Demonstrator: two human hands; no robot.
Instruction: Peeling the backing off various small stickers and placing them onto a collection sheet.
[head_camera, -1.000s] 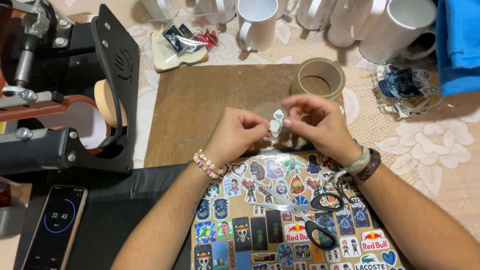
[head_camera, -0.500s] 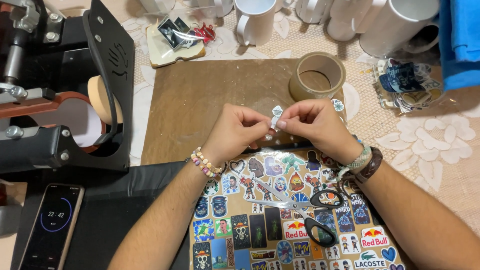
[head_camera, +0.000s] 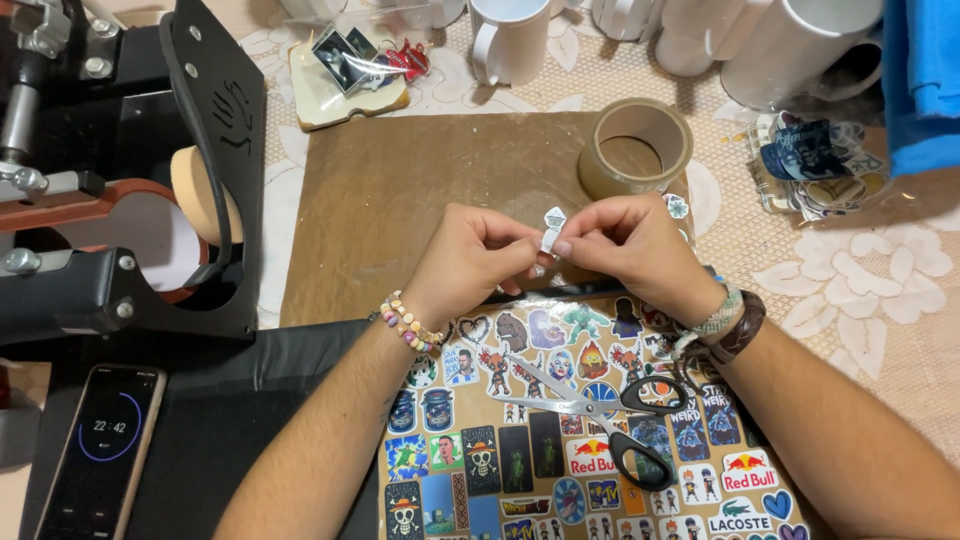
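- A small cut-out sticker (head_camera: 552, 226) is being pinched between the left hand (head_camera: 478, 260) and the right hand (head_camera: 628, 250), above the near edge of the brown mat (head_camera: 420, 190).
- The sticker is being seen as a pale, mostly white piece with a pointed top and a faint bluish print; the print is too small to be made out. Its lower part is being covered by fingertips.
- Left hand: thumb and forefinger are being held narrow, closed on the sticker's lower left edge; a beaded bracelet (head_camera: 405, 322) is being worn at the wrist.
- Right hand: fingers are being held narrow, curled in, with the tips touching the sticker's right side; a woven band and a dark band (head_camera: 725, 325) are being worn at the wrist.
- Just below the hands, a sheet of many printed stickers (head_camera: 480, 450) is being kept flat, with 1 pair of black-handled scissors (head_camera: 590, 415) lying on it, blades shut.
- A roll of brown tape (head_camera: 636, 148) is standing just beyond the right hand, apart from it.
- A black mug press (head_camera: 130, 190) is being seen at the left, with a phone (head_camera: 100, 445), screen lit, near its base.
- White mugs (head_camera: 510, 40) are being lined along the far edge; a pile of loose stickers (head_camera: 810, 175) is lying to the right.
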